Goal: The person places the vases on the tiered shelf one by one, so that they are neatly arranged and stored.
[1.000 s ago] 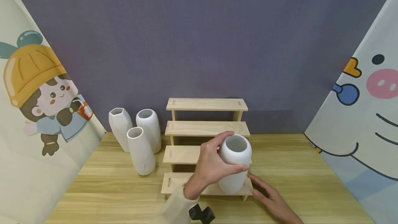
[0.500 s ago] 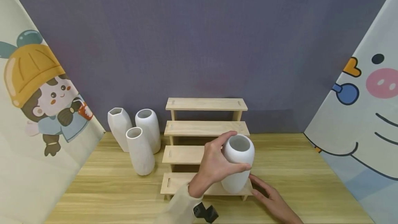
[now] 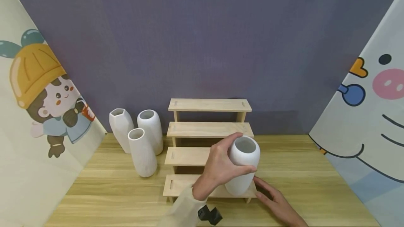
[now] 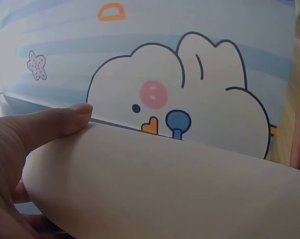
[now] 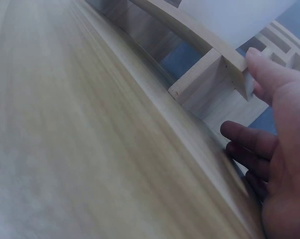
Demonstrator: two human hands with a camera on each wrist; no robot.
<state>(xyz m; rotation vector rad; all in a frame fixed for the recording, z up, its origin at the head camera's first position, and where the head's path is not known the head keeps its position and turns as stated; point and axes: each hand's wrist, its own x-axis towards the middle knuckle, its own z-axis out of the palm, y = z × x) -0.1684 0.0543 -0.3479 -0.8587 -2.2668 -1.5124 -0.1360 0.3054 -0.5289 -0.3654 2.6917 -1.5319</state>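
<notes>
A white rounded vase (image 3: 240,184) stands upright at the right end of the bottom step of a pale wooden tiered stand (image 3: 181,183). Gripping it from the left is my left hand (image 3: 221,165), thumb across the front and fingers round the far side near the mouth. The left wrist view shows the thumb along the smooth vase wall (image 4: 164,184). My right hand (image 3: 274,204) lies low at the stand's right end. In the right wrist view, its thumb (image 5: 261,67) is at the end of the step board and its other fingers extend beside the stand, near the tabletop.
To the stand's left, three more white vases stand grouped: a faceted one (image 3: 121,129), a smooth one (image 3: 154,132) and a slim textured one (image 3: 143,157). A dark grey panel (image 3: 202,38) rises behind the wooden table (image 3: 104,192), with cartoon-printed sheets at both sides.
My left hand has shifted the vase slightly to the right along the bottom step. The right hand has stayed at the stand's end.
</notes>
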